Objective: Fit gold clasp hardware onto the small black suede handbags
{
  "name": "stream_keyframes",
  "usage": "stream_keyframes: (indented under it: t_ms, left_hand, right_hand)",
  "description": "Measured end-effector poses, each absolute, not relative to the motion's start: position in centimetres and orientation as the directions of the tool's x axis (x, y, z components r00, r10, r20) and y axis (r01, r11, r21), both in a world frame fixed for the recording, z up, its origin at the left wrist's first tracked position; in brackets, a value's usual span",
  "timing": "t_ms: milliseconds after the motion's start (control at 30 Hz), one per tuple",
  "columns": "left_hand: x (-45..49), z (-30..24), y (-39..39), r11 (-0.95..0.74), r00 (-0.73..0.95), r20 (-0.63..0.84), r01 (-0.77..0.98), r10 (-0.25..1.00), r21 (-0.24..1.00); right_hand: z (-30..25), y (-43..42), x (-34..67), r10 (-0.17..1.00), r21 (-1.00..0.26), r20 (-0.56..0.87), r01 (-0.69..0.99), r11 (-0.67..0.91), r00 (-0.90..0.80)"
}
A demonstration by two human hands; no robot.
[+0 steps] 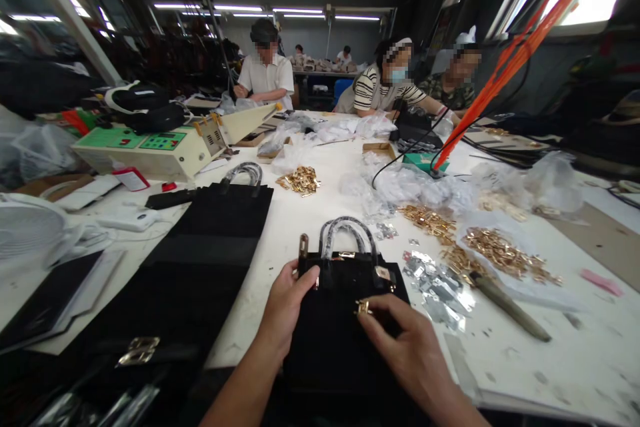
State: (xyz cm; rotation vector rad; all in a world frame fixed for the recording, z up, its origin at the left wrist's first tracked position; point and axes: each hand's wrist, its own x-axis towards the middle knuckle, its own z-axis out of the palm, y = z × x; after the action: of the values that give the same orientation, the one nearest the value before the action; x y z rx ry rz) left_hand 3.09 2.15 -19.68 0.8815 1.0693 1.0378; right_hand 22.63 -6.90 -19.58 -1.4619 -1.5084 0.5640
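A black handbag [333,340] stands in front of me, its twin handles [371,240] wrapped in clear plastic. My left hand [283,310] is closed around the bag's upper left edge, thumb pressed near a strap end with a gold fitting [303,247]. Between the thumb and forefinger of my right hand [413,343] is a small gold metal fitting [363,307], held just in front of the bag's face. Another gold piece [384,273] sits at the bag's upper right. Left of it lie more black bags [195,267], overlapping in a row; a gold clasp [140,351] shows on the nearest.
Gold fittings [505,253] and flat silver plates [440,290] are heaped on the right, beside a dark-handled tool [513,307]. A green-and-cream machine [150,147] stands at the left. Orange cords [500,80] hang down at right. Several people work across the white table [590,360].
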Motion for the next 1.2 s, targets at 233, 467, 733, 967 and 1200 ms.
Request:
stream_keyframes:
  t_ms: [233, 467, 733, 967, 1200]
  left_hand:
    - [2.3, -18.3, 0.5, 0.659, 0.469, -0.463, -0.511, 0.752, 0.552]
    - [2.3, -17.9, 0.0, 0.678, 0.503, -0.454, -0.536, 0.735, 0.504]
    - [2.2, -18.4, -0.2, 0.694, 0.576, -0.391, -0.543, 0.718, 0.474]
    - [2.3, -18.4, -0.6, 0.680, 0.576, -0.375, -0.525, 0.727, 0.512]
    - [2.2, -18.4, -0.5, 0.711, 0.620, -0.362, -0.527, 0.696, 0.466]
  right_hand:
    - [-19.2, -4.5, 25.6, 0.928, -0.658, 0.371, 0.703, 0.270, -0.009]
    - [-17.4, -3.3, 25.2, 0.909, -0.525, 0.358, 0.758, 0.386, -0.215]
    - [-16.0, -2.2, 25.8, 0.858, -0.391, 0.305, 0.767, 0.508, -0.412]
    - [-15.8, -1.6, 26.2, 0.824, -0.346, 0.245, 0.747, 0.567, -0.512]
    - [-16.1, -1.2, 26.7, 0.769, -0.217, 0.264, 0.741, 0.636, -0.583]
